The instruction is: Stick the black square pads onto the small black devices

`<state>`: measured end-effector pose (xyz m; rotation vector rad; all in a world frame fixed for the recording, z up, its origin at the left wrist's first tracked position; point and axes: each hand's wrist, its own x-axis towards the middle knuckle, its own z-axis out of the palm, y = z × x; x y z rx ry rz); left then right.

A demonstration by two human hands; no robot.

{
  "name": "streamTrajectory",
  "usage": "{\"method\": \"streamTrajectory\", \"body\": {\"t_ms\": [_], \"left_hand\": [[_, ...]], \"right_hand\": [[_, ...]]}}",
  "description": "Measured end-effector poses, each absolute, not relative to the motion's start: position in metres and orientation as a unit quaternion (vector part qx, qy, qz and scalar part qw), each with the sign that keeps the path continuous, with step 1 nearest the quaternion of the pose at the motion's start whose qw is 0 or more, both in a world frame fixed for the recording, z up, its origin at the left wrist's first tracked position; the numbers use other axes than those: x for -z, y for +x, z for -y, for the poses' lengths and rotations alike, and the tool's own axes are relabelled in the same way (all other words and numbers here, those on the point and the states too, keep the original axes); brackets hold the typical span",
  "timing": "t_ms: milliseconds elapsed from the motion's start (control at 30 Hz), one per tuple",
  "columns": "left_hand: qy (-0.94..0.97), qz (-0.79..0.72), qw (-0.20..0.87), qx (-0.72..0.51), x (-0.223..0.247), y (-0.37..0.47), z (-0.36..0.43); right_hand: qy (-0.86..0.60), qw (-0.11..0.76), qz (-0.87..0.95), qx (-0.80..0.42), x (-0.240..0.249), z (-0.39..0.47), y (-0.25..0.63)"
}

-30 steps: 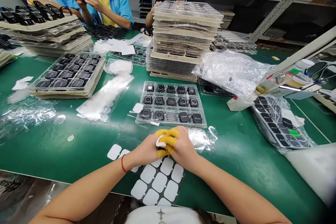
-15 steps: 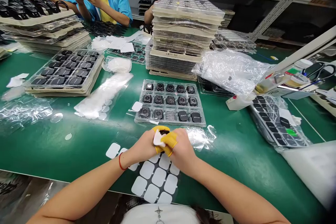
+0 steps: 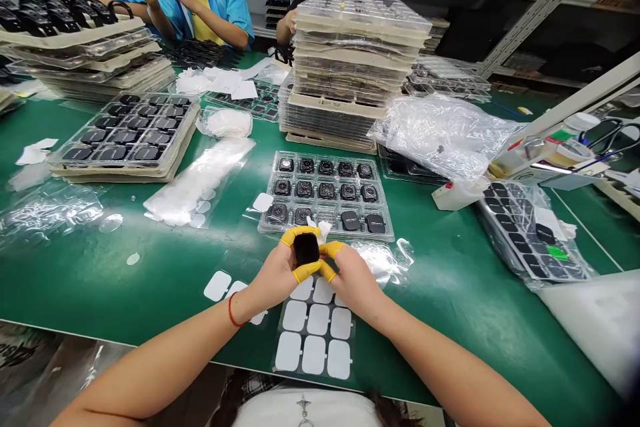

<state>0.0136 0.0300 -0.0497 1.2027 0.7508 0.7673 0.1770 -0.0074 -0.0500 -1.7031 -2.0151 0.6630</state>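
A black square watch body faces up between the yellow-covered fingertips of my left hand. My right hand touches its right edge with pinched, yellow-covered fingers. Just behind the watch body is a crumpled white cloth. Beyond it lies a clear tray of black watch bodies, with one compartment in the front row showing no watch body. Under and in front of my hands, a sheet of white rounded-square stickers lies on the green table.
Stacked trays stand behind and at the left. Plastic film and a plastic bag lie around. At the right are a holder with scissors and a wrapped tray. Other people sit across the table.
The watch body has turned so its dark face shows. The white cloth has moved from between my fingers to behind it. My right hand has shifted slightly right, and the sticker sheet has turned.
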Motion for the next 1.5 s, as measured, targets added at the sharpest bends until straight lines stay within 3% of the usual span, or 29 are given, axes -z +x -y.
{"method": "streamTrajectory", "body": {"t_ms": [133, 233, 433, 533, 667, 1367, 1500], "left_hand": [[0.431, -0.343, 0.774, -0.314, 0.043, 0.01, -0.038], [0.385, -0.344, 0.815, -0.264, 0.04, 0.007, -0.046], [0.482, -0.402, 0.731, -0.269, 0.049, 0.01, -0.046], [0.567, -0.372, 0.692, -0.248, 0.055, 0.012, -0.037], [0.665, -0.353, 0.612, -0.241, 0.057, 0.013, -0.029], [0.676, -0.36, 0.6, -0.229, 0.053, 0.012, -0.028], [0.675, -0.367, 0.597, -0.23, 0.054, 0.013, -0.028]], "right_hand": [[-0.552, 0.299, 0.767, -0.131, 0.062, 0.008, 0.172], [-0.496, 0.36, 0.782, -0.115, 0.064, 0.008, 0.171], [-0.518, 0.466, 0.607, -0.382, 0.039, 0.011, 0.177], [-0.57, 0.461, 0.455, -0.506, 0.037, 0.005, 0.181], [-0.577, 0.437, 0.409, -0.556, 0.047, 0.001, 0.181], [-0.612, 0.397, 0.465, -0.502, 0.048, 0.003, 0.178], [-0.629, 0.375, 0.538, -0.418, 0.049, 0.004, 0.179]]}}
